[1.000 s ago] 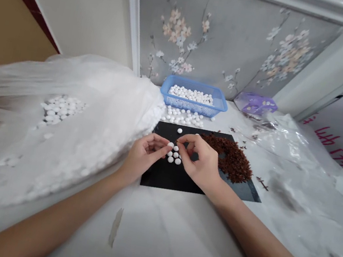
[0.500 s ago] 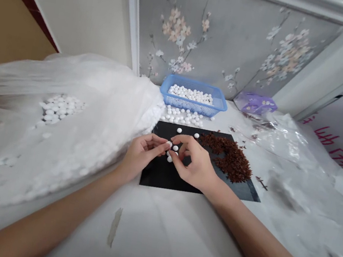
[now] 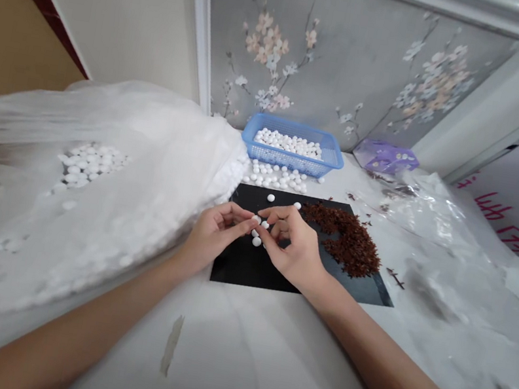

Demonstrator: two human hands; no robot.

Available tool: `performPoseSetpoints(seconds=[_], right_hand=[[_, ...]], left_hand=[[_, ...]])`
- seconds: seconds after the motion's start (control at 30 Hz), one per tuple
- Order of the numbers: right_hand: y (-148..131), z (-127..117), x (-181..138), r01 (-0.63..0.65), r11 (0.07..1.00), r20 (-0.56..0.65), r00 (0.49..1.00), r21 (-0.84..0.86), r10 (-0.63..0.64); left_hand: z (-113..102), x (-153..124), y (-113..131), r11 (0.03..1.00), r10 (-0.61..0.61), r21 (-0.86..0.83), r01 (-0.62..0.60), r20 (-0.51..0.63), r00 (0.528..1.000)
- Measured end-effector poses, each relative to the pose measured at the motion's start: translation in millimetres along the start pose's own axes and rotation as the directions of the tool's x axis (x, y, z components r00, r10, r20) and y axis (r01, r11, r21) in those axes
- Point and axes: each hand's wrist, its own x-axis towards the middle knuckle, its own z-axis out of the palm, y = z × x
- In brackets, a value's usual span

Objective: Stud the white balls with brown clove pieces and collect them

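White piece (image 3: 256,219), one, pinched in the fingers of the left hand (image 3: 216,230) over a black mat (image 3: 251,269), apparently steadied for the right hand (image 3: 299,249), its fingers curved close in, grip not discernible. Brown heap (image 3: 357,247) and loose white pieces (image 3: 256,242), same mat, probably kept within easy reach. Change from one second ago: right fingertips nearer the held piece, hiding more loose ones

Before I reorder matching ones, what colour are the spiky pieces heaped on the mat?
The spiky pieces are reddish-brown, seen best in the head view.
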Motion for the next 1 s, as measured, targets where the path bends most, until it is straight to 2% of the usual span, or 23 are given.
performPoseSetpoints(seconds=[0.33, 0.7, 0.83, 1.0], right_hand=[[3.5, 0.3, -0.6, -0.011, 1.0, 0.035, 0.999, 0.019, 0.01], [1.1, -3.3, 0.9, -0.008, 0.999, 0.088, 0.996, -0.046, 0.012], [1.7, -3.0, 1.0, 0.039, 0.994, 0.112, 0.993, -0.101, -0.027], [2.9, -7.8, 3.1, 0.234, 0.906, 0.317, 0.941, -0.352, -0.12]], left_hand=[[-0.9, -0.4, -2.0, 1.0, -0.001, -0.011, 0.001, 0.049, 0.999], [-2.6, -0.7, -1.8, 0.999, 0.005, 0.031, -0.008, 0.09, 0.996], [-3.5, 1.1, -4.3, 0.999, -0.006, 0.053, 0.001, 0.094, 0.996], [-3.0, 3.8, -6.7, 0.996, -0.048, 0.074, 0.042, 0.087, 0.995]])
